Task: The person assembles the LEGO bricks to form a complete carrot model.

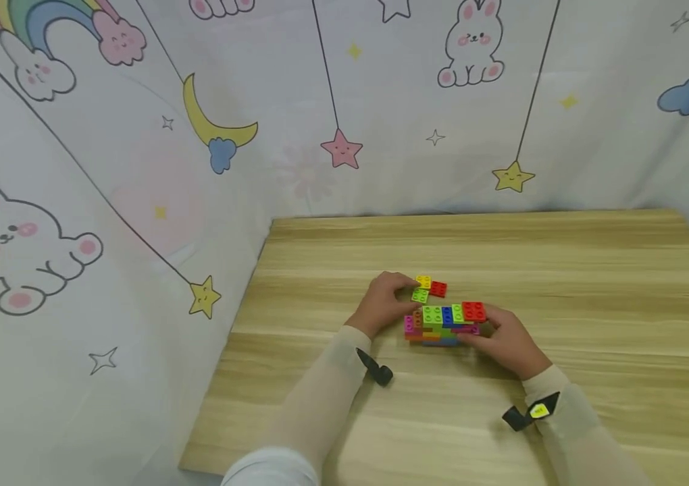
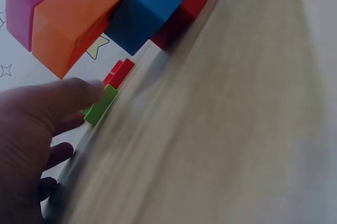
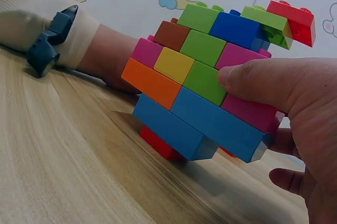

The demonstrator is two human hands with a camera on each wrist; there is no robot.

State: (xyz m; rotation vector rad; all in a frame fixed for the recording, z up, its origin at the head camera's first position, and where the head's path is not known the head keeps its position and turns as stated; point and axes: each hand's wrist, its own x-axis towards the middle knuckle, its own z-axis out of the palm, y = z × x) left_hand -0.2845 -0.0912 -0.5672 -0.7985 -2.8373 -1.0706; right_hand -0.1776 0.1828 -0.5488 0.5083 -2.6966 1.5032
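Observation:
My right hand (image 1: 508, 341) grips the right end of a multicoloured toy-brick structure (image 3: 202, 76), its thumb lying across the near face. The stepped layers are blue, orange, pink, yellow, green and brown, with red at the bottom. A light green brick (image 3: 267, 23) and a red brick (image 3: 295, 21) jut out at its top right. Just beyond the structure, my left hand (image 1: 384, 300) reaches with thumb and finger spread around loose bricks: a yellow one (image 1: 423, 281) and a green one (image 1: 420, 295). Beside them is a loose red brick (image 1: 438, 289).
Everything stands on a wood-grain table (image 1: 320, 256) whose left edge runs beside my left arm. A white cloth wall (image 1: 393, 101) with printed rabbits and stars rises behind it. Dark wrist mounts (image 1: 375, 370) stick out from both sleeves.

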